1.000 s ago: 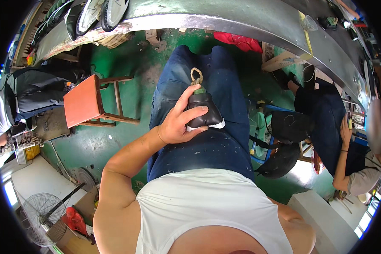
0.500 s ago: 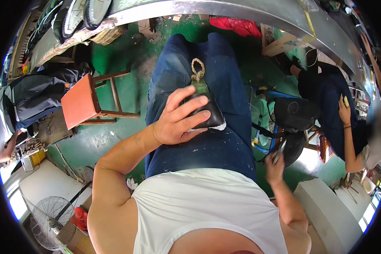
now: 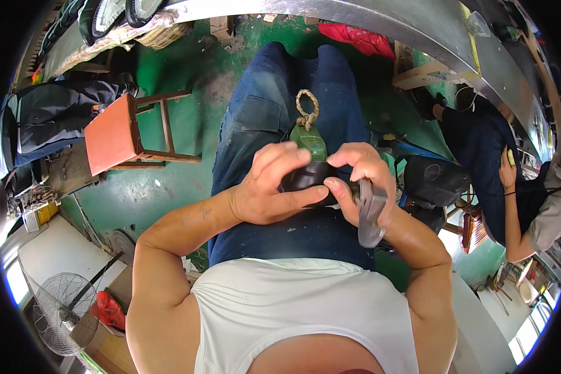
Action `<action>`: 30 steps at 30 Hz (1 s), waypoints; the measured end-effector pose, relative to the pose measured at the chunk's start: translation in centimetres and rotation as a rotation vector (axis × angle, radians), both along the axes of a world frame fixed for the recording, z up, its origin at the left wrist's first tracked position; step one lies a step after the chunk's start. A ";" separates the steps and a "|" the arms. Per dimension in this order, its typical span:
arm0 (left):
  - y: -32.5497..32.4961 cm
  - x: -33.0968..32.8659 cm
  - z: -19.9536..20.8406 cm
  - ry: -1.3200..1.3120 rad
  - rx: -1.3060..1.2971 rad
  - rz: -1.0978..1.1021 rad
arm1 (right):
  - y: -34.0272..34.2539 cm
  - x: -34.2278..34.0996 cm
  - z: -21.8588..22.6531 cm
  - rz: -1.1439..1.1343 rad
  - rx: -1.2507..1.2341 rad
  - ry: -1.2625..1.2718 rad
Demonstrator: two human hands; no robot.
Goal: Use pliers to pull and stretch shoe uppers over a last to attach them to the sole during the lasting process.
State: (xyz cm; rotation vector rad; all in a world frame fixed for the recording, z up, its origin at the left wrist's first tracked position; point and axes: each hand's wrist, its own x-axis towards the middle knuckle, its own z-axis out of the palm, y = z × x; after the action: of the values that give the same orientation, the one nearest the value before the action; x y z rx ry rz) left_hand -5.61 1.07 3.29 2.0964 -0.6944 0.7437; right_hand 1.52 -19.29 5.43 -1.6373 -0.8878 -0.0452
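A metal-edged workbench (image 3: 421, 32), shoe soles (image 3: 110, 15) and a co-worker (image 3: 474, 153) mark a workshop.

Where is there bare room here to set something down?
Green floor lies mostly bare between the orange stool and left forearm; the grey bench looks bare left of the yellow strip. Crowded: the lap, where the left hand holds a dark shoe and the right hand a grey tool, and around the black bag.

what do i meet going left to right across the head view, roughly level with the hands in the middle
Orange-seated stool, left hand, dark glossy piece with a green top, right hand, black bag-like item, co-worker's hand
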 end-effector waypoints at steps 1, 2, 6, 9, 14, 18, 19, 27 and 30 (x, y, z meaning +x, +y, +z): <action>0.2 0.1 0.2 0.002 -0.005 0.005 | 0.1 0.1 -0.1 0.005 -0.005 0.002; 0.4 0.1 0.4 0.055 0.022 -0.031 | 0.1 0.1 -0.2 0.009 -0.006 -0.022; 0.7 -0.1 -0.7 0.028 0.040 -0.098 | 0.0 0.4 0.4 0.083 -0.066 -0.159; 0.7 0.0 -1.1 -0.029 0.039 -0.127 | -0.1 0.4 0.1 0.106 -0.068 -0.211; 0.6 0.3 -0.3 0.166 0.028 -0.097 | 0.6 -0.1 -1.0 0.022 0.057 0.078; 0.6 0.9 -1.8 0.270 -0.080 -0.246 | 0.8 -0.1 -3.0 0.147 0.104 0.173; 0.8 1.0 -1.6 0.271 -0.081 -0.245 | 0.9 -0.2 -3.1 0.148 0.102 0.174; 1.4 1.2 -0.1 0.385 0.042 -0.294 | 1.2 -0.7 -4.0 0.148 0.234 0.263; 1.4 1.4 -0.3 0.379 0.044 -0.300 | 1.2 -0.7 -3.9 0.125 0.202 0.248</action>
State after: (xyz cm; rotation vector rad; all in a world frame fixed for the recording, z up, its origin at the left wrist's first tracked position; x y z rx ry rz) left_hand -4.21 2.44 2.98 2.0314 -0.7896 0.1602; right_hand 0.85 -18.10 1.56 -1.3628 -0.7667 0.1479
